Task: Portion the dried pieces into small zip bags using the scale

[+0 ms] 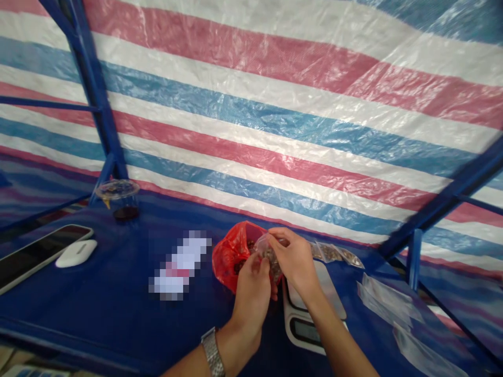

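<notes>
My left hand and my right hand meet above the blue table, both pinching a small clear plastic pouch with brown bits inside. Just behind the pouch sits an open red plastic bag with dark pieces in it. A silver watch is on my left wrist. Under my right forearm stands a small white digital scale.
Filled clear pouches lie behind the scale and empty ones to the right. A phone, a white case and a lidded clear cup are at the left. A blurred white object lies mid-table. A striped tarp hangs behind.
</notes>
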A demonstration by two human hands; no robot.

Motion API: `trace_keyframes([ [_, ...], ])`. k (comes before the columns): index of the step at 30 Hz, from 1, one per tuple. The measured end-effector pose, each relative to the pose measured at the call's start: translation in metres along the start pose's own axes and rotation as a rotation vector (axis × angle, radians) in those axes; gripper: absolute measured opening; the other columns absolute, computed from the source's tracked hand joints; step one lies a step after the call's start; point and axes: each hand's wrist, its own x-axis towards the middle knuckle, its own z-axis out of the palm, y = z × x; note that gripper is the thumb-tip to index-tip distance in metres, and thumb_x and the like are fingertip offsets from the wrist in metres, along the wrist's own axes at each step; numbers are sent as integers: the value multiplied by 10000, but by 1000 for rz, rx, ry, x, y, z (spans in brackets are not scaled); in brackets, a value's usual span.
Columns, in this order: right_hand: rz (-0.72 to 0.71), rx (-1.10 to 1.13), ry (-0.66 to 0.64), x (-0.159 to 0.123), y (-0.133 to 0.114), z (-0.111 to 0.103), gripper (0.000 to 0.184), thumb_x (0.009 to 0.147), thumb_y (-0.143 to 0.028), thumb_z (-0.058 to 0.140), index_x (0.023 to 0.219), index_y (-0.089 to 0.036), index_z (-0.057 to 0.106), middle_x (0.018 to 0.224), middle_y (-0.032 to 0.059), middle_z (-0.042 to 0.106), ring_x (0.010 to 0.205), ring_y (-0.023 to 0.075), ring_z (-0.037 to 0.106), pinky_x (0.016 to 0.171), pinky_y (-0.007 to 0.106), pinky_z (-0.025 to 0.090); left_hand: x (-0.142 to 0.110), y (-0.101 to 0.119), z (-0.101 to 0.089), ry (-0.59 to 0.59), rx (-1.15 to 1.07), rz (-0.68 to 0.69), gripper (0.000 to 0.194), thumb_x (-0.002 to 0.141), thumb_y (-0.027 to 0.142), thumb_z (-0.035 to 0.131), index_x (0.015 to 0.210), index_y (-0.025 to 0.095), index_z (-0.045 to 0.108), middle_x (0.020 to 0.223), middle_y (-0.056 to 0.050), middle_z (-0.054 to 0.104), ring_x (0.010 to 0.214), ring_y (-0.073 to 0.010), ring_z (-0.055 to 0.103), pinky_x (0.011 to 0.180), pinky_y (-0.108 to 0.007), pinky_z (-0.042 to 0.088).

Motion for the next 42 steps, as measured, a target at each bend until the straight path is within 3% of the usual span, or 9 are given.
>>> trace_keyframes([
  [9, 15, -37, -61, 4, -11, 18, 244, 845, -346, 617, 940, -204, 791, 938, 78, 821, 849, 269, 770, 847, 406, 591, 3, 10, -5, -22, -45, 10, 564, 809, 653, 677, 1062, 151, 644, 522, 60, 524, 416, -101, 451, 412, -209, 346],
  [16, -32, -42, -50, 0, -9, 17, 251, 860, -338, 607, 958, -210, 799, 950, 74, 823, 868, 270, 777, 867, 408, 591, 2, 13, -11, 5, -61, 2, 513, 781, 668, 713, 716, 179, 574, 498, 51, 490, 418, -70, 415, 435, -200, 295],
  [23, -37, -23, -73, -4, -4, 17, 251, 872, -342, 606, 976, -214, 795, 989, 79, 822, 905, 285, 775, 881, 429, 584, 2, 15, -13, 28, -115, -26, 475, 732, 599, 798, 832, 162, 643, 532, 56, 524, 434, -65, 430, 458, -192, 299],
  [30, -19, -7, -89, -6, 0, 15, 261, 887, -336, 596, 1002, -226, 802, 1043, 72, 818, 957, 290, 767, 918, 444, 571, 3, 16, -11, -8, -126, -18, 416, 808, 568, 734, 902, 172, 646, 515, 58, 524, 418, -65, 412, 450, -187, 293],
  [35, -36, 37, -67, -7, 1, 9, 244, 903, -349, 614, 1027, -226, 785, 1047, 75, 815, 954, 279, 764, 923, 433, 568, 7, 16, -12, 11, -41, -6, 391, 886, 489, 658, 1135, 189, 656, 479, 70, 511, 403, -99, 444, 446, -201, 326],
  [37, -49, 89, -38, -9, 1, 3, 240, 914, -365, 621, 1040, -221, 766, 1041, 79, 811, 956, 271, 761, 912, 418, 569, 8, 18, -11, 31, 14, 87, 383, 910, 462, 644, 1192, 203, 651, 588, 25, 618, 519, -139, 586, 520, -226, 439],
  [39, -61, 148, -18, -12, 3, -7, 238, 915, -384, 644, 1050, -217, 747, 1045, 83, 806, 962, 263, 757, 915, 406, 568, 7, 20, -11, 19, 68, 225, 359, 932, 421, 635, 1230, 219, 647, 900, -54, 749, 840, -195, 725, 749, -281, 555],
  [42, -80, 228, -74, -20, 4, -25, 282, 900, -405, 697, 1116, -226, 721, 1086, 76, 796, 1014, 251, 750, 949, 388, 566, 5, 18, -11, -64, 164, 409, 371, 990, 366, 567, 1339, 241, 589, 1368, -87, 668, 1293, -229, 618, 1116, -365, 461],
])
